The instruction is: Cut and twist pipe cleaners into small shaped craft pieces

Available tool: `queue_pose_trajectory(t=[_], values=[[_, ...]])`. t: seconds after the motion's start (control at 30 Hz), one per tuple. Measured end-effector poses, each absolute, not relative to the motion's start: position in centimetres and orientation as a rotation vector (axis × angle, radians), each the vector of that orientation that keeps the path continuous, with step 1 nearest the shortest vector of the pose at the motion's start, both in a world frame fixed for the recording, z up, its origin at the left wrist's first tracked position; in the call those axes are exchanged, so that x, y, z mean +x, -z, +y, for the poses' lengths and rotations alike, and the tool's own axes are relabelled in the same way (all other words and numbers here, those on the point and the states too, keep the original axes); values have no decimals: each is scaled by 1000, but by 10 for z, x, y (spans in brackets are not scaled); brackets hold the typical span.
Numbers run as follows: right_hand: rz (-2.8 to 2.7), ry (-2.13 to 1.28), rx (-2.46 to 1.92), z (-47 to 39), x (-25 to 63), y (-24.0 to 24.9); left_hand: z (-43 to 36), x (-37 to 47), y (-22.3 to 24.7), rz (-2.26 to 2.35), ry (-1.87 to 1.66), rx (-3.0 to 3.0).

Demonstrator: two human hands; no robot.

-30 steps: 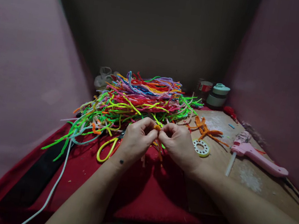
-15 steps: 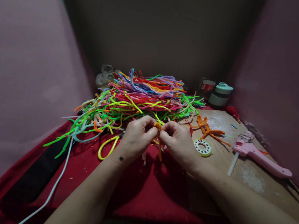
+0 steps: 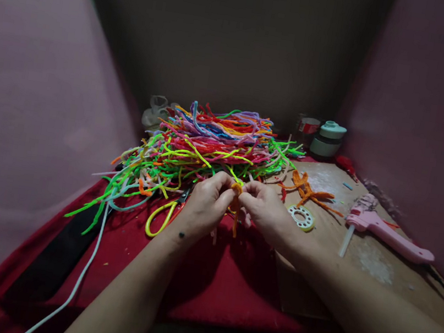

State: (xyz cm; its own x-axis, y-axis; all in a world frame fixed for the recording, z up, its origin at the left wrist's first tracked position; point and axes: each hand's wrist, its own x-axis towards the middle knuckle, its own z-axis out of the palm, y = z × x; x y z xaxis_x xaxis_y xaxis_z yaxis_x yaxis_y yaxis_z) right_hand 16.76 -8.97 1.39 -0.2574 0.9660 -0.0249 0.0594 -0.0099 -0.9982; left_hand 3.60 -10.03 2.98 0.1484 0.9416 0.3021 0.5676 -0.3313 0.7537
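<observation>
Between my two hands is a bent orange pipe cleaner (image 3: 237, 189), its tail hanging down toward the red cloth. My left hand (image 3: 211, 195) pinches it from the left with thumb and forefinger. From the other side, my right hand (image 3: 260, 203) closes on it in the same kind of pinch. The fingertips nearly meet and cover part of the bend. Just beyond lies a heaped pile of colourful pipe cleaners (image 3: 212, 145). Scissors with a yellow handle (image 3: 160, 219) lie left of my left hand, partly hidden by it.
On a brown board (image 3: 362, 287) at right are shaped orange pipe cleaners (image 3: 309, 193), a round white-and-yellow spool (image 3: 301, 218) and a pink glue gun (image 3: 387, 233). A mint-lidded bottle (image 3: 328, 139) stands behind. At left, a white cable (image 3: 83, 274) crosses a black flat object (image 3: 52, 258).
The orange pipe cleaner has turned slightly between my fingers, and its hanging tail has shifted a little left. My left hand has moved slightly, showing more of the scissors.
</observation>
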Motion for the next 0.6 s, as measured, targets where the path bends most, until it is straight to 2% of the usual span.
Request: queue_pose_trajectory(t=[0.37,0.6], values=[[-1544,-1334,-921,-97,169,-17,-103,33,-42,1264,-1064,1615],[-1617,-1219,-1016,-96,170,-16,-102,32,-42,1264,-991,1770]])
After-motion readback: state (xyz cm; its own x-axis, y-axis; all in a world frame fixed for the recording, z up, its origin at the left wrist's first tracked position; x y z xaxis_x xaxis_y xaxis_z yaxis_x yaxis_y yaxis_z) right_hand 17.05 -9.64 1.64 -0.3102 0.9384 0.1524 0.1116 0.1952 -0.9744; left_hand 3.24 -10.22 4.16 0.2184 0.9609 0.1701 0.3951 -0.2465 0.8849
